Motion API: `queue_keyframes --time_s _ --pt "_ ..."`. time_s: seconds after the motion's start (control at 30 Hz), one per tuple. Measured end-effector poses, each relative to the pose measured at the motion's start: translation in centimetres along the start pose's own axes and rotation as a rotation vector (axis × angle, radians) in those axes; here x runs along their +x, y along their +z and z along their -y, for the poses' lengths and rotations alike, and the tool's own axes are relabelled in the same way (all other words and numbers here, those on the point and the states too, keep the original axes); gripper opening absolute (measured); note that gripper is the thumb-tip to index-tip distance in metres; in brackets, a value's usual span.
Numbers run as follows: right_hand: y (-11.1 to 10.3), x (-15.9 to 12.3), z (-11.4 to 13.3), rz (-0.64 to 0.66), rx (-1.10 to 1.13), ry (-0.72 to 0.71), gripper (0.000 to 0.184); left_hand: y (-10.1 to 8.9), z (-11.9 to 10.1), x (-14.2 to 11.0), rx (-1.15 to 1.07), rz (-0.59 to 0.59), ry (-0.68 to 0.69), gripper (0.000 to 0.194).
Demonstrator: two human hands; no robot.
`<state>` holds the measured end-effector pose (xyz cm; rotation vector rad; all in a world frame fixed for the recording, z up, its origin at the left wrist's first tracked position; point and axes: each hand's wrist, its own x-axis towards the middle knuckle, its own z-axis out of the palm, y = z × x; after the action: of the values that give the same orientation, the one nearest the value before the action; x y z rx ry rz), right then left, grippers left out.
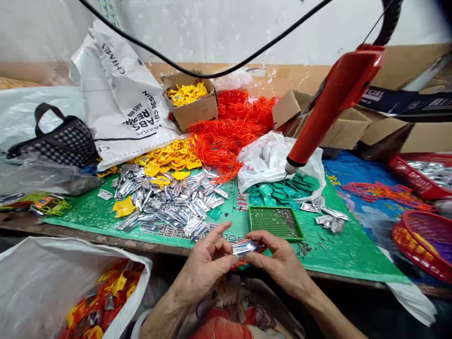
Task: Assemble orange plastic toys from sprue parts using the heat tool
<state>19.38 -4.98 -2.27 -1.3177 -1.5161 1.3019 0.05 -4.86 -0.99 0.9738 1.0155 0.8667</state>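
Observation:
Both hands meet over the table's front edge around one shiny silver piece (244, 248), long and flat with a slot. My left hand (208, 256) pinches its left end between thumb and fingers, the index finger raised. My right hand (277, 259) grips the right end. Beneath the piece some orange-red plastic (237, 266) shows, mostly hidden by the fingers. Just beyond the hands is a green tray (270, 221) with a grid and small dark screws at its right. A heap of similar silver pieces (176, 202) lies to the left.
Yellow parts (169, 157) and orange-red plastic frames (226, 132) are piled behind. Green parts (286, 188) spill from a white bag (271, 155). A red electric screwdriver (335, 103) hangs at right. An open sack (45, 282) of orange and yellow pieces stands at lower left.

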Motion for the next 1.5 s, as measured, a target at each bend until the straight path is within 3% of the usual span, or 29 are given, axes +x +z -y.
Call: queue_keyframes --time_s 0.2,0.43,0.8,0.97,1.1,1.2,1.33,1.5 --pt "0.1 0.3 -0.5 0.012 0.159 0.115 0.032 0.1 0.1 0.2 0.125 0.0 0.06 0.068" --pt "0.0 0.3 -0.2 0.021 0.128 0.133 0.03 -0.4 0.3 0.1 0.371 0.018 0.257 0.062" --pt "0.4 0.6 0.1 0.078 0.225 0.211 0.031 -0.2 0.3 0.0 0.554 0.114 0.443 0.062" --pt "0.0 0.7 -0.7 0.108 0.31 0.181 0.032 0.1 0.1 0.7 0.385 0.076 0.304 0.061" --pt "0.0 0.7 -1.1 0.078 0.432 0.219 0.036 0.0 0.1 1.5 0.037 -0.011 0.103 0.07" --pt "0.4 1.1 -1.1 0.012 0.618 0.289 0.037 -0.3 0.6 1.9 -0.172 -0.059 0.036 0.077" --pt "1.1 1.6 -0.9 -0.013 0.874 0.399 0.038 0.0 1.3 2.2 -0.326 -0.052 0.028 0.051" --pt "2.1 1.4 -0.8 -0.016 0.914 0.402 0.032 1.0 0.9 2.8 -0.458 -0.112 0.04 0.03"
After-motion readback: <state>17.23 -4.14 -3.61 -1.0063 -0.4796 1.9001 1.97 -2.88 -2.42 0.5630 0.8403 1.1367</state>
